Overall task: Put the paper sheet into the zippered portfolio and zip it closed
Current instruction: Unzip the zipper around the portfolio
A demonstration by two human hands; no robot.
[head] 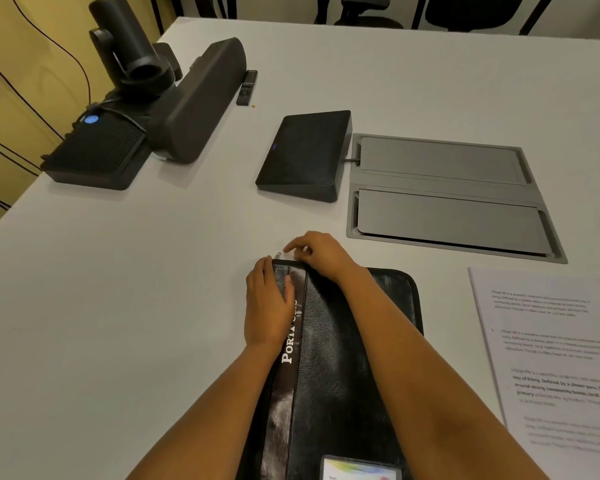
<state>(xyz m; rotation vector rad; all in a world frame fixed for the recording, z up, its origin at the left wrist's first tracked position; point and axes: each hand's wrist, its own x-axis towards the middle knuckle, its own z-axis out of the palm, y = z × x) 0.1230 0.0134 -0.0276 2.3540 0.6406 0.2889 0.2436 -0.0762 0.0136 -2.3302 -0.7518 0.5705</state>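
Note:
A black zippered portfolio [336,358] lies flat on the white table [136,306] in front of me, its white "PORTFOLIO" lettering partly covered. My left hand [267,306] rests flat on its far left corner, fingers straight. My right hand [316,254] reaches over the far edge and pinches the small metal zipper pull [278,255] at that corner. The printed paper sheet [551,358] lies on the table to the right of the portfolio, apart from it.
A dark tablet-like console [305,154] and a grey recessed cable box [447,195] sit beyond the portfolio. At the far left stand a speaker bar [201,98], a camera [129,46], a black ribbed box [97,154] and a remote [247,87]. Chairs line the far edge.

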